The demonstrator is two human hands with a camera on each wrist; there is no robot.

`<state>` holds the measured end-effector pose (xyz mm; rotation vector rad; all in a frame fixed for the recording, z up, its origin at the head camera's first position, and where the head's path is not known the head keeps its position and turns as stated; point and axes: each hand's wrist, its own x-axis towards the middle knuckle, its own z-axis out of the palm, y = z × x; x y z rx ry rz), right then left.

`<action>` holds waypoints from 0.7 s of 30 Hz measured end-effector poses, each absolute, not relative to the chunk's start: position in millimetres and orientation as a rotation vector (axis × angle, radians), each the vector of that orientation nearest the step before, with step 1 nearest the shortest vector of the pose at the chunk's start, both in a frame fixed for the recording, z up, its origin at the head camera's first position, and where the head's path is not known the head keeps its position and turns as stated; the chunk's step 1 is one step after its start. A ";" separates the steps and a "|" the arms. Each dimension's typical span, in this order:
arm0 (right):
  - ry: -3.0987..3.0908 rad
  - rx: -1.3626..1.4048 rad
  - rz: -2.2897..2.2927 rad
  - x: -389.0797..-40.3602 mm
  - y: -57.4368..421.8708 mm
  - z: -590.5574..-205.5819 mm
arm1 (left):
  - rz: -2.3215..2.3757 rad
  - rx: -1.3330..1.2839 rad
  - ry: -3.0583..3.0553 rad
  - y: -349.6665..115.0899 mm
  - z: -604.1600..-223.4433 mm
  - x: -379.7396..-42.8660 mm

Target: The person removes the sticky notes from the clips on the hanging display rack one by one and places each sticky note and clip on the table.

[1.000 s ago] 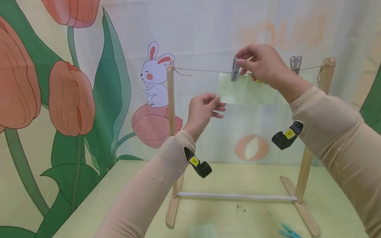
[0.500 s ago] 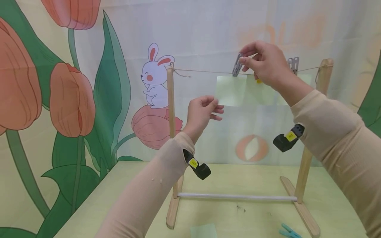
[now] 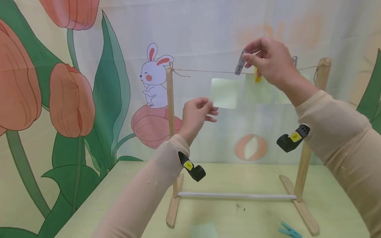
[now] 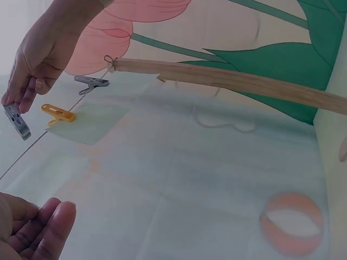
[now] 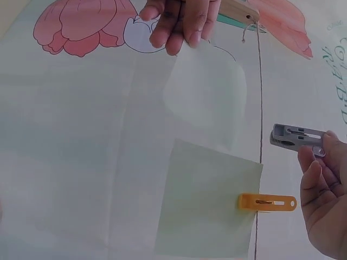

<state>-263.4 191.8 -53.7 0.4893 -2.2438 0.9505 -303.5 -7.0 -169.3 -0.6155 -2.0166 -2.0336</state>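
Observation:
My left hand [image 3: 196, 115] pinches a pale green sheet of paper [image 3: 224, 94] by its lower left corner. The sheet's top edge lies a little below the string [image 3: 205, 70], apart from it. Up at the string, my right hand [image 3: 269, 61] pinches a grey clothespin [image 5: 295, 136] between thumb and fingers; in the right wrist view it is off the string with no paper in it. Beside it, a yellow-orange clothespin [image 5: 268, 202] fastens a second green sheet [image 5: 209, 200] to the string. Another grey clothespin [image 4: 91, 82] sits farther along, partly hidden by my right hand in the head view.
Two wooden posts [image 3: 170, 99] on feet carry the string, joined low down by a white rod [image 3: 235, 196]. On the table [image 3: 253, 178] lie a blue clothespin [image 3: 290, 229] and another green sheet [image 3: 204, 230] near the front. A printed cloth [image 3: 202, 36] hangs behind.
The grey clothespin has come up off the paper and string, moving right with my right hand. My left hand has drawn the sheet slightly left and down, away from the string.

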 end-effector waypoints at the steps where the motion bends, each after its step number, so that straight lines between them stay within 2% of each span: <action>1: -2.242 0.498 0.959 -262.9 193.1 -53.7 | -2.032 -0.620 -2.008 -7.9 -169.4 -303.8; 21: -2.128 0.591 1.045 -244.1 204.0 -69.6 | -1.922 -0.595 -2.047 -37.6 -190.7 -294.6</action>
